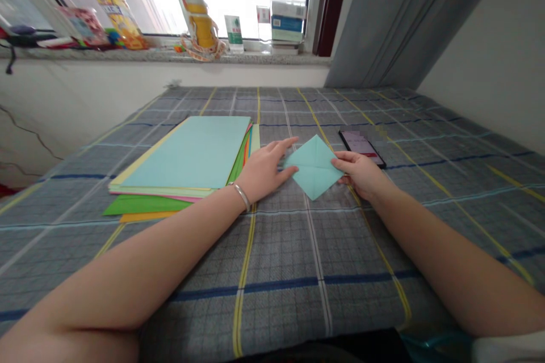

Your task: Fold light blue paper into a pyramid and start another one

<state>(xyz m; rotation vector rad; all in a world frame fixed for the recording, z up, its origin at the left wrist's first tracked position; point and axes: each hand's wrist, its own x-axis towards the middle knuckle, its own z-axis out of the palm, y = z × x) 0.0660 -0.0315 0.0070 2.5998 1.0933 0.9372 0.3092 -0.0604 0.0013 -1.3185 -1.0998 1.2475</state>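
A light turquoise square of folded paper (315, 169) is turned like a diamond, with crease lines crossing at its middle. My right hand (360, 173) pinches its right corner between thumb and fingers. At the left corner, my left hand (270, 167) has its fingers spread, thumb and fingertips at or beside the paper's edge. Whether the left fingers touch the paper is hard to make out. A silver bracelet (241, 195) circles my left wrist.
A stack of coloured paper sheets (187, 153) lies left of my left hand. Beyond my right hand is a phone (361, 146) on the plaid cloth (281, 255). Bottles and boxes line the windowsill (157, 55), and a grey curtain (383, 17) hangs at the right.
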